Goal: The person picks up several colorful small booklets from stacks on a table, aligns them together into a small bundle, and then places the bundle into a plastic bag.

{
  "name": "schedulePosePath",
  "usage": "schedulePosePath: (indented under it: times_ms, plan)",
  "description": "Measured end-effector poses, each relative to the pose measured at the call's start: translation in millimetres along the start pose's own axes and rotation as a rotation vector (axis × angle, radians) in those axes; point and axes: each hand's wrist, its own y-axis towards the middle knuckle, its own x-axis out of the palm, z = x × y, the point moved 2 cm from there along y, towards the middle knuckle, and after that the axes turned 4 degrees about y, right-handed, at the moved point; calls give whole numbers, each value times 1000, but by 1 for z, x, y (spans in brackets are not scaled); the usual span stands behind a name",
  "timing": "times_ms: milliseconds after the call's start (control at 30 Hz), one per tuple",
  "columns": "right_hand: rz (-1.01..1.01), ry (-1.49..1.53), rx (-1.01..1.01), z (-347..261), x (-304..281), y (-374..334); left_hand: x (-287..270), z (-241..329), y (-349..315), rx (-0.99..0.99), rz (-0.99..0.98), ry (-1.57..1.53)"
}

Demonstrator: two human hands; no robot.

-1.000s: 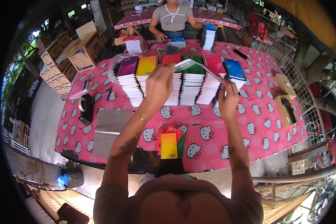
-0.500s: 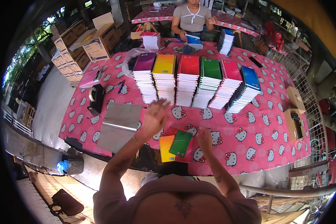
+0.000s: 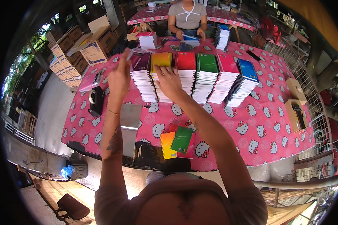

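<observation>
My left hand [image 3: 119,80] is raised beside the purple notebook stack [image 3: 140,62], fingers upward at a crumpled clear plastic bag [image 3: 139,51]; it seems to pinch the bag's edge. With fingers apart, my right hand [image 3: 169,81] rests on the front top of the yellow notebook stack [image 3: 161,59]. To its right stand red [image 3: 186,60], green [image 3: 207,63], pink [image 3: 227,63] and blue [image 3: 248,69] stacks of spiral notebooks. Close to me lie a loose yellow notebook [image 3: 168,144] and a green one [image 3: 182,139], overlapping red and pink ones.
A black tape dispenser [image 3: 96,101] and grey sheet [image 3: 129,137] lie left. Right, an open cardboard box [image 3: 294,114] holds a dark object. Across the pink patterned table [image 3: 229,148], a person [image 3: 187,18] handles blue notebooks. Cartons [image 3: 97,47] stand far left.
Both hands have reached forward: the left up to the plastic bag, the right across onto the yellow stack. The bag has shifted behind the purple stack. The person opposite has lowered a hand.
</observation>
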Motion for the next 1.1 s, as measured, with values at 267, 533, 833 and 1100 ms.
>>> schedulePosePath:
  times_ms: [267,533,833,1100]
  plan:
    - [191,999,309,3,-83,-109,-111,-17,-78,-95,-765,-1169]
    - [-124,694,694,-30,-9,-324,80,34,-285,202,-493,-518]
    - [116,589,818,-54,4,-327,56,60,-322,403,-957,-756]
    - [405,1139,1453,-35,-2,-364,69,39,-292,-228,-1153,-939]
